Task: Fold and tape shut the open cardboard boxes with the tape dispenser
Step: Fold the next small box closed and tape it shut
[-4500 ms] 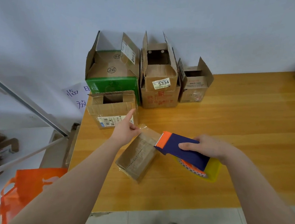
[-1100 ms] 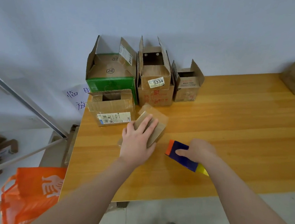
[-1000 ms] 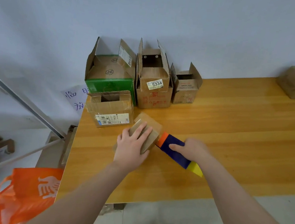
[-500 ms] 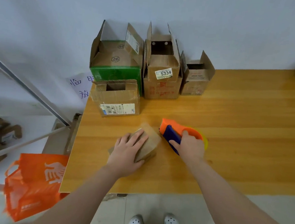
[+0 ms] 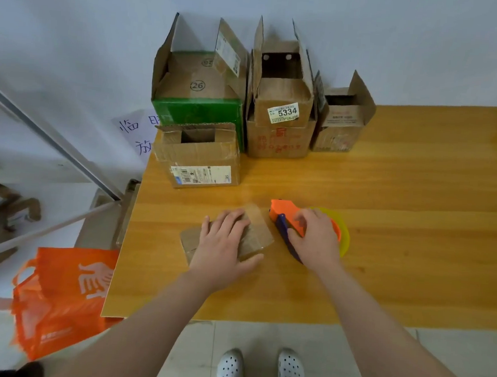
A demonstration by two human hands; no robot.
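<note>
A small closed cardboard box (image 5: 253, 238) lies flat on the wooden table (image 5: 399, 259), with shiny tape across its top. My left hand (image 5: 223, 250) rests flat on it, fingers spread and thumb against its near side. Just to its right stands the orange and blue tape dispenser (image 5: 286, 218) with a yellow roll guard, on the table. My right hand (image 5: 313, 241) grips it from above. Several open boxes stand at the back: a labelled brown one (image 5: 200, 163), a green one (image 5: 199, 95), one marked 5334 (image 5: 281, 113) and a small one (image 5: 340, 124).
The white wall runs right behind the boxes. The table's left edge drops off near an orange bag (image 5: 60, 298) on the floor. A paper sign (image 5: 137, 135) hangs on the wall. My feet in white clogs (image 5: 259, 373) stand at the near edge.
The small box went from being taped in the air to lying flat under my left hand. My right hand tipped the dispenser upright and set it on the table beside the box.
</note>
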